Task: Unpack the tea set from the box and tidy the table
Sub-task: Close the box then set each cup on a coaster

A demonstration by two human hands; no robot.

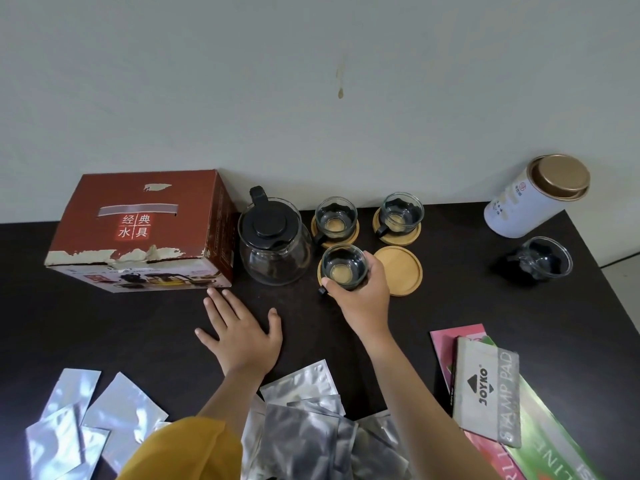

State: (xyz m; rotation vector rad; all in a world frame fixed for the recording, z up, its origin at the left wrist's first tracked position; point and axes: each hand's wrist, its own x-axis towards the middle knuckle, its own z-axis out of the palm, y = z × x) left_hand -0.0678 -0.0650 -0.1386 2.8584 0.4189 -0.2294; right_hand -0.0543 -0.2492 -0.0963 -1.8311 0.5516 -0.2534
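The red-brown tea set box lies closed at the back left of the dark table. Beside it stands a glass teapot with a black lid. Two glass cups sit on wooden coasters at the back. My right hand grips a third glass cup on a coaster, next to a bare wooden coaster. A fourth glass cup stands alone at the right. My left hand rests flat on the table, fingers spread, in front of the box.
A white tin with a gold lid stands at the back right corner. Several silver foil sachets lie along the near edge. A stamp pad box lies on coloured packets at the near right. A wall runs behind the table.
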